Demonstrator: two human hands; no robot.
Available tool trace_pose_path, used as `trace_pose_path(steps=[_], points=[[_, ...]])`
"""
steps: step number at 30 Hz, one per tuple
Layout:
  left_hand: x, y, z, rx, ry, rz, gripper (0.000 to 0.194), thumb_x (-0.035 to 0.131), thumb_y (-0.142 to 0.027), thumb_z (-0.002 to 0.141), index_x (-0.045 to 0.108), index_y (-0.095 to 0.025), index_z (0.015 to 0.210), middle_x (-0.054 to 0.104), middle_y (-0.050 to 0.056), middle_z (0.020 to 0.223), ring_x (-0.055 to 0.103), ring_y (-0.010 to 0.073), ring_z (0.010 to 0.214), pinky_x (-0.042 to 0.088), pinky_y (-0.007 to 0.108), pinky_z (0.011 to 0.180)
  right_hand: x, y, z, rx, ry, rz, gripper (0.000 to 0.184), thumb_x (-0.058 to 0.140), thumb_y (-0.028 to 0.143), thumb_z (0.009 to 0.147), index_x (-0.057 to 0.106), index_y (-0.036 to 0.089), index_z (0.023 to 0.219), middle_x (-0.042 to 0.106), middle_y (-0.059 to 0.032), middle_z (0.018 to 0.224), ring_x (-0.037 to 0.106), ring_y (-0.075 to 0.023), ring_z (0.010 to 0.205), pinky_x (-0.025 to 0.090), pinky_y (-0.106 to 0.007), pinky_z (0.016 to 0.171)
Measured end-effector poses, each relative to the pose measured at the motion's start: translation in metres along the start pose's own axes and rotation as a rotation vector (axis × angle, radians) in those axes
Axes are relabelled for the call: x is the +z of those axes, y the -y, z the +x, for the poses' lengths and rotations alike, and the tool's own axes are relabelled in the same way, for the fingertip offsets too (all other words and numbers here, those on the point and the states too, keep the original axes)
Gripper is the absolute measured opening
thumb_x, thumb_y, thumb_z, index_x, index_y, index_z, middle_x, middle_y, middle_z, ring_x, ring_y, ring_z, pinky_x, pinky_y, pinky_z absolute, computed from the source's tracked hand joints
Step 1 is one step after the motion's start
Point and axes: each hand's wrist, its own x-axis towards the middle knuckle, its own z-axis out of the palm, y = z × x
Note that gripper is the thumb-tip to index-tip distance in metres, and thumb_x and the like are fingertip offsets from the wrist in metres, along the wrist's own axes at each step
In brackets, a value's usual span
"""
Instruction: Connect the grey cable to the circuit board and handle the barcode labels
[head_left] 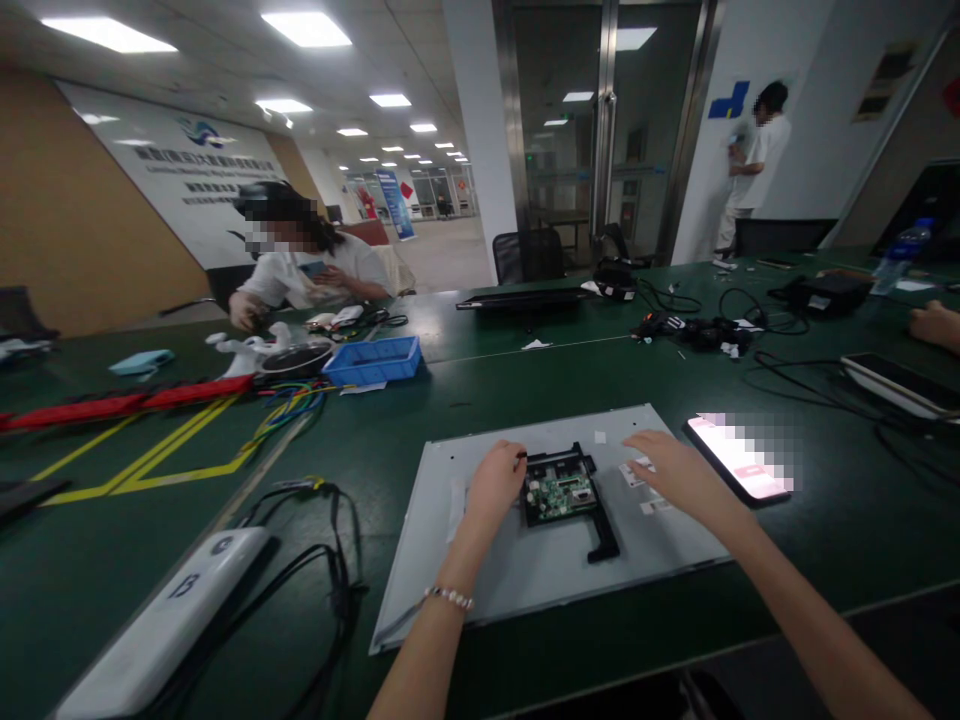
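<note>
A light grey flat panel [525, 590] lies on the green table in front of me. On it sits a black plastic bracket [602, 535] holding a green circuit board [559, 492]. My left hand [496, 485], with a beaded bracelet on the wrist, has its fingers closed at the bracket's upper left corner; its fingertips are partly hidden. Over the right part of the panel, my right hand [667, 468] is open with the fingers stretched out and apart, holding nothing. White labels [656, 507] lie beneath and beside it.
A lit phone [739, 460] lies right of the panel. At left are a white power bank-like device [172, 615] and black cables [337, 570]. Farther back stand a blue bin [375, 362] and tangled cables [697, 328]. A person [322, 270] sits across the table; another person's hand [936, 325] rests at right.
</note>
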Motion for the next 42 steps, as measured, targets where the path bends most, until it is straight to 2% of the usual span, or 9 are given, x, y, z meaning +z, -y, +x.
trace_pose_path(steps=[5,10,16,21,27,31,35,42], points=[[-0.001,-0.002,-0.002,-0.006,0.011,0.036,0.019,0.045,-0.018,0.086,0.062,-0.017,0.094,0.061,0.006,0.097,0.060,0.0133,0.078,0.044,0.023,0.074,0.015,0.003,0.042,-0.090,0.090,-0.102,0.024,0.054,0.019,0.083,0.064,0.017,0.104,0.064,-0.0106,0.109,0.058,-0.0240,0.102,0.043,-0.034,0.088],[-0.003,-0.004,-0.002,-0.020,0.031,0.068,0.019,0.045,-0.018,0.087,0.062,-0.018,0.095,0.060,0.005,0.098,0.060,0.0136,0.081,0.043,0.024,0.078,0.032,0.001,0.059,-0.091,0.124,-0.219,0.017,0.051,0.014,0.084,0.068,0.016,0.087,0.068,-0.0130,0.094,0.063,-0.0235,0.088,0.044,-0.030,0.079],[0.000,-0.004,-0.002,-0.035,0.035,0.092,0.019,0.045,-0.019,0.087,0.062,-0.019,0.095,0.060,0.006,0.099,0.060,0.0156,0.088,0.043,0.024,0.081,0.036,0.000,0.055,-0.060,0.093,-0.257,0.025,0.043,0.015,0.089,0.067,0.015,0.095,0.069,-0.0116,0.094,0.062,-0.0229,0.092,0.043,-0.030,0.083],[0.002,-0.002,-0.001,-0.033,0.033,0.089,0.026,0.044,-0.019,0.088,0.057,-0.021,0.110,0.059,0.006,0.104,0.060,0.0147,0.087,0.042,0.024,0.080,0.032,0.007,0.054,-0.079,0.092,-0.245,0.026,0.043,0.016,0.090,0.066,0.017,0.101,0.069,-0.0099,0.096,0.062,-0.0212,0.095,0.042,-0.028,0.083],[0.003,-0.002,0.000,-0.022,0.046,0.102,0.022,0.042,-0.020,0.089,0.061,-0.020,0.100,0.059,0.006,0.099,0.060,0.0144,0.081,0.042,0.024,0.076,0.034,0.022,0.056,-0.160,0.043,-0.240,0.027,0.044,0.016,0.091,0.061,0.019,0.112,0.068,-0.0080,0.099,0.061,-0.0210,0.094,0.041,-0.030,0.081],[0.003,-0.002,0.000,-0.025,0.039,0.110,0.022,0.042,-0.020,0.088,0.061,-0.019,0.099,0.059,0.006,0.099,0.060,0.0155,0.083,0.042,0.025,0.076,0.034,0.027,0.055,-0.157,0.046,-0.251,0.023,0.042,0.019,0.092,0.063,0.018,0.101,0.068,-0.0074,0.090,0.061,-0.0205,0.087,0.040,-0.029,0.076],[0.003,-0.002,-0.001,-0.027,0.033,0.113,0.022,0.042,-0.020,0.088,0.061,-0.020,0.099,0.060,0.006,0.098,0.060,0.0157,0.085,0.042,0.024,0.077,0.033,0.022,0.053,-0.085,0.035,-0.261,0.024,0.040,0.019,0.092,0.063,0.017,0.092,0.068,-0.0079,0.089,0.060,-0.0206,0.087,0.040,-0.029,0.076],[-0.005,-0.005,-0.002,-0.046,0.025,0.117,0.025,0.043,-0.024,0.089,0.059,-0.020,0.107,0.062,0.006,0.101,0.060,0.0174,0.090,0.043,0.026,0.079,0.031,0.006,0.046,0.007,0.122,-0.164,0.025,0.044,0.015,0.087,0.066,0.017,0.097,0.067,-0.0102,0.100,0.059,-0.0211,0.098,0.040,-0.028,0.085]])
